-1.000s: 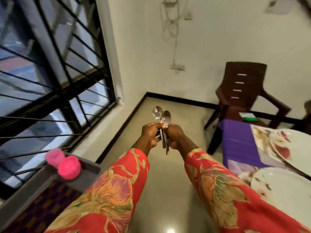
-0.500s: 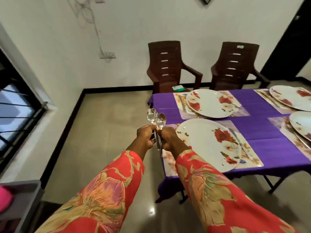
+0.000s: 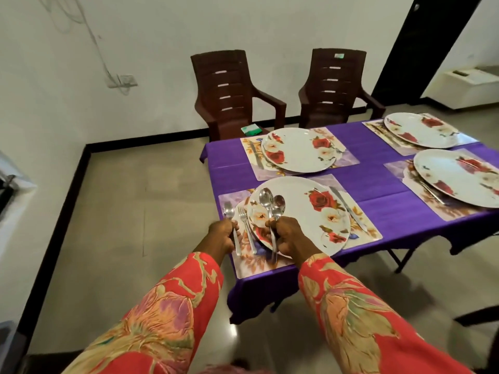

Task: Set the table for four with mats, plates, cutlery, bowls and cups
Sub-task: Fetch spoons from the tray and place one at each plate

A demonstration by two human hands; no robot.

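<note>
Your right hand (image 3: pixel 290 234) grip is curled round two spoons (image 3: pixel 271 205), handles in the fist, bowls pointing up and away, side by side over the near plate (image 3: pixel 305 211). Your left hand (image 3: pixel 221 234) grip pinches a single spoon (image 3: pixel 229 211) by its handle; the bowl sits just beyond the knuckles, over the left edge of the near mat (image 3: pixel 370 230). Cannot tell if that spoon touches the mat.

Between the two grips: a fork (image 3: pixel 247 225) lies on the mat, tines away from you, just beside the plate's left rim. Right of your right grip, past the plate, a knife (image 3: pixel 348 209) lies on the same mat along the plate's right side.

Further out from the grips: a second mat and plate (image 3: pixel 299 149) straight beyond the near setting, with cutlery at its left edge, too blurred to name. Off to the right, two more plates on mats, one nearer (image 3: pixel 459 176), one farther (image 3: pixel 421 129).

All on the surface under a purple cloth (image 3: pixel 378 184). Two brown chairs (image 3: pixel 232 93) stand against the wall beyond the surface; the left one has a small green item (image 3: pixel 251 129) on its seat.
</note>
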